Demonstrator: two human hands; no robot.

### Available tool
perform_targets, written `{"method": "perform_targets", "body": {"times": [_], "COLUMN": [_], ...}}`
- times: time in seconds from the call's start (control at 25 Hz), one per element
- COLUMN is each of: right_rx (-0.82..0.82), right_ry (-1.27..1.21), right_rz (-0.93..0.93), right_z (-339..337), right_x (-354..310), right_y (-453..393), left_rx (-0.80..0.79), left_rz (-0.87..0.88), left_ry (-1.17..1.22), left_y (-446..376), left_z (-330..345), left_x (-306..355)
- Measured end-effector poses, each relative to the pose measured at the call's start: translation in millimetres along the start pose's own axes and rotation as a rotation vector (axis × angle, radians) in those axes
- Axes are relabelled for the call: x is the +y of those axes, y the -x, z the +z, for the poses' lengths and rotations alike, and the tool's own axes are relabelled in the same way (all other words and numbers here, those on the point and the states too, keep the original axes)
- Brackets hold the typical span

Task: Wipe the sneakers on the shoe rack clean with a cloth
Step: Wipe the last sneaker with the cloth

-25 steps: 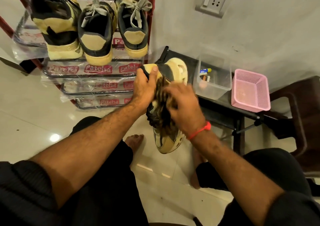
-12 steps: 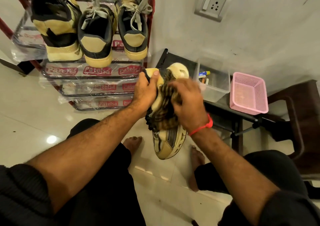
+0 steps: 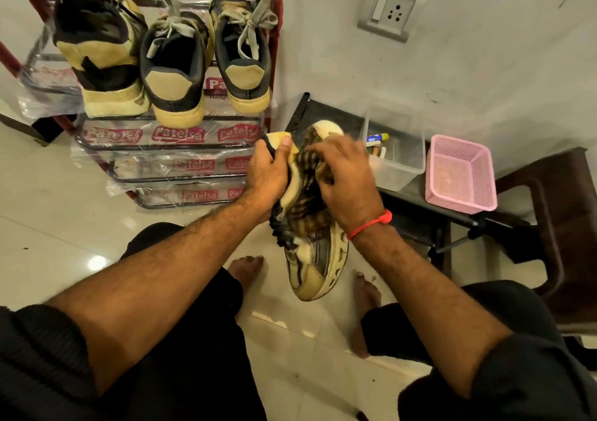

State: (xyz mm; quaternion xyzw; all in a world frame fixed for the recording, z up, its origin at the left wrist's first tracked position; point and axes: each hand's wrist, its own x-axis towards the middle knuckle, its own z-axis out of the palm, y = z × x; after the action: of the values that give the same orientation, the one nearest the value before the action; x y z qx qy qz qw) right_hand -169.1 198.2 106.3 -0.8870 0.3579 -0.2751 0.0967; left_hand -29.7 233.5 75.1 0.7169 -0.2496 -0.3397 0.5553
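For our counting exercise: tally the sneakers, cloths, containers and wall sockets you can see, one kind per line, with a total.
Sneakers: 4, three on the shoe rack, one sneaker in hand
Cloth: 1
Containers: 2, clear box, pink basket
Wall socket: 1
Total: 8

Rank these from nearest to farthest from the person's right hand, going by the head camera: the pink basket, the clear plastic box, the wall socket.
Measured from the right hand:
1. Clear plastic box, just beyond the hand on the dark table.
2. Pink basket, further right on the same table.
3. Wall socket, high on the wall, plainly farthest.
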Motion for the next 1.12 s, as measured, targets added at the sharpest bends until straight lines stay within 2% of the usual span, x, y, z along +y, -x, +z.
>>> {"method": "perform_targets", "body": {"times": [0.16,0.24,0.32,0.4,0.48,0.6,0.68,0.76,0.92,1.04,1.12], "right_rx": [-0.092,-0.052,0.025,0.084,0.087,-0.003,-0.017,0.034,0.081,0.077,0.045], "right_ry": [0.017,0.004,0.018,0.032,0.032,0.004,0.000,0.011,0.028,-0.029,-0.016], "right_rz": [-0.193,-0.160,-0.003,0.070,0.035,-0.116,-0.179,-0.162,-0.065,-0.023,-0.083], "right_z": [12,8,2,-6,-3,12,16,11,8,18,23], "right_x": [-10,-4,2,8,6,-9,-11,-4,-3,-7,-4], "right_y": [66,48,7,-29,-29,25,48,31,-15,7,38], "left_rx": [0.090,0.042,-0.045,-0.113,-0.090,-0.014,-0.026,-0.086,-0.082,-0.039,0.018], "left_rz": [-0.049,-0.002,0.049,0.098,0.117,0.135,0.217,0.275,0.178,0.154,0.127], "left_ry": [0.005,-0.031,-0.072,-0.070,-0.039,-0.117,-0.227,-0.279,-0.070,-0.037,-0.041], "left_y": [-6,0,5,10,8,4,8,15,12,8,2], "left_z": [-11,-7,2,5,3,-4,-5,0,4,0,-7], "left_x": [4,4,0,-3,0,5,5,3,4,3,3]}}
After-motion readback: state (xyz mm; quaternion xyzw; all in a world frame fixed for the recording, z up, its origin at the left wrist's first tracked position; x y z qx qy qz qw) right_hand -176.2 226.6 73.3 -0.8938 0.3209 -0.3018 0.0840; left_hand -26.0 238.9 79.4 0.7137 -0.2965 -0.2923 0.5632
